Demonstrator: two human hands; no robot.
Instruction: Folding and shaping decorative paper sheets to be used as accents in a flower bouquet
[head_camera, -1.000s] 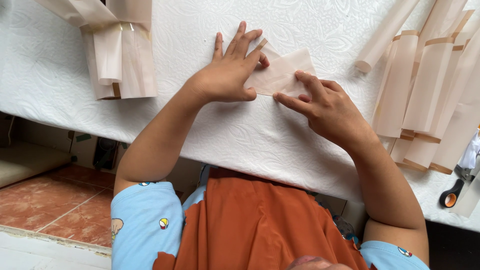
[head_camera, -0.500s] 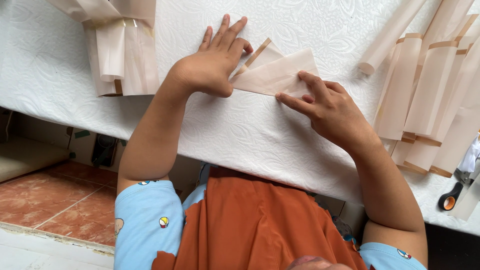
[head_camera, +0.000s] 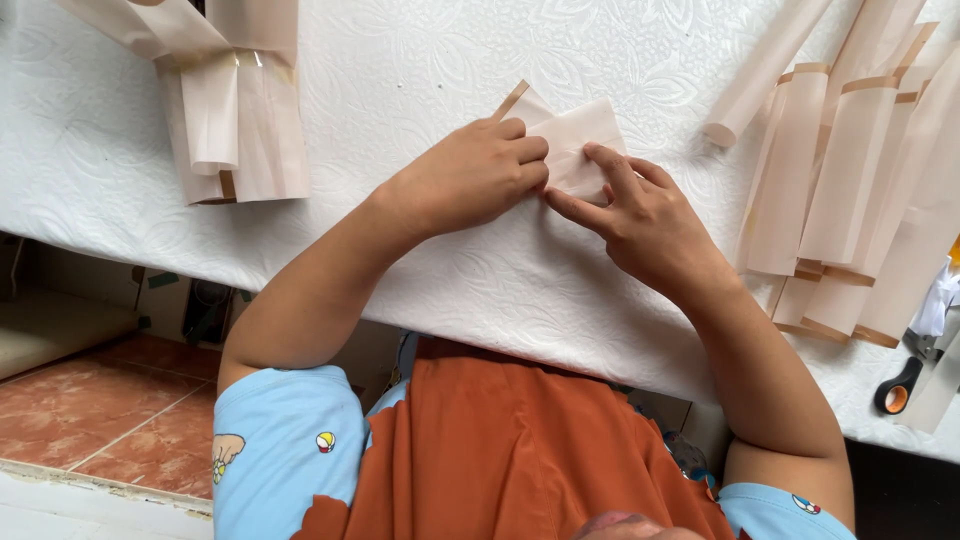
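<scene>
Pressing down on a folded beige paper sheet (head_camera: 580, 140) with both hands: left hand (head_camera: 470, 175) curled, knuckles on the sheet's left part; right hand (head_camera: 640, 215) with fingers spread narrow, fingertips pinning its lower edge. Sheet lies flat on the white embossed surface (head_camera: 420, 60), between a paper bundle (head_camera: 235, 110) left of it and rolled paper pieces (head_camera: 850, 170) right of it.

both hands (head_camera: 560, 190) on folded paper (head_camera: 580, 145) — white tablecloth (head_camera: 400, 90)

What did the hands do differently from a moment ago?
The left hand, earlier spread flat with open fingers, has curled into a loose fist and slid right along the folded beige paper sheet. The right hand still pins the sheet's lower edge. The paper piles stayed put.
</scene>
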